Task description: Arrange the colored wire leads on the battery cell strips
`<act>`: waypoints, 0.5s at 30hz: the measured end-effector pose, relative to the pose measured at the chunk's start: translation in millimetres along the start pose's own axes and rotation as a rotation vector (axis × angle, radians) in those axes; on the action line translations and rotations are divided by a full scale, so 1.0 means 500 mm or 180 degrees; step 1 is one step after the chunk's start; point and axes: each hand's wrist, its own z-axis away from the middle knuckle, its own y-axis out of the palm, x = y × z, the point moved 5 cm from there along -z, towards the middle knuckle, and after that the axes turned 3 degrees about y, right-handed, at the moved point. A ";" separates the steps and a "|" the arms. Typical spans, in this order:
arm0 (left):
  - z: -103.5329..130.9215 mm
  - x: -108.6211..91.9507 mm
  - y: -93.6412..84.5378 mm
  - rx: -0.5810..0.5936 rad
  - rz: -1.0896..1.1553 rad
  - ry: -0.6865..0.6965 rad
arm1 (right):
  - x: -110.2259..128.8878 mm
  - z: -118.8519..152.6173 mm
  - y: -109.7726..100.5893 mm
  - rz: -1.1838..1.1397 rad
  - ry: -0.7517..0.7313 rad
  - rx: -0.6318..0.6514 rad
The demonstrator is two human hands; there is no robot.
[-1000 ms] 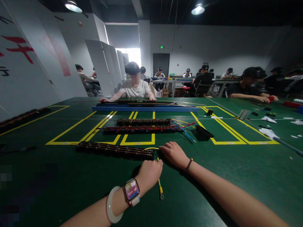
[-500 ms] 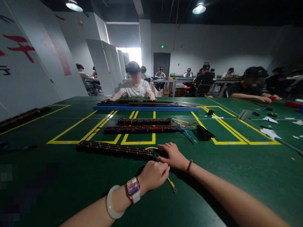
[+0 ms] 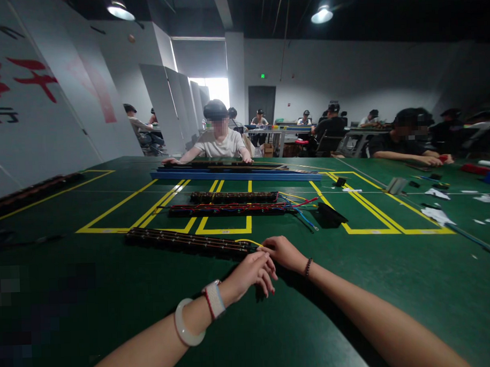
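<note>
A long black strip with thin wires along its top (image 3: 191,242) lies on the green table, its right end close to both hands. A yellow wire (image 3: 248,240) arches from that end to the fingers of my right hand (image 3: 283,253), which are closed on the wires there. My left hand (image 3: 252,275) is palm down just below, its fingers apart and partly bent, touching or nearly touching my right fingertips. Farther off lie a black strip with red and blue wires (image 3: 230,208) and a shorter dark strip (image 3: 237,196).
Yellow tape (image 3: 226,232) marks boxes on the table. A black piece (image 3: 330,215) lies right of the strips. Beyond is a blue rail (image 3: 236,175), with a seated person (image 3: 221,141) behind it. White scraps (image 3: 437,215) lie at the right.
My left hand has turned over and its fingers have opened. My right fingers have drawn together at the wires. The yellow wire end with a metal lug is no longer visible below the hands.
</note>
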 end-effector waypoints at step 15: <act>-0.001 0.007 -0.003 -0.0068 0.1163 -0.0457 | 0.056 0.023 -0.027 0.1350 -0.0357 -0.0377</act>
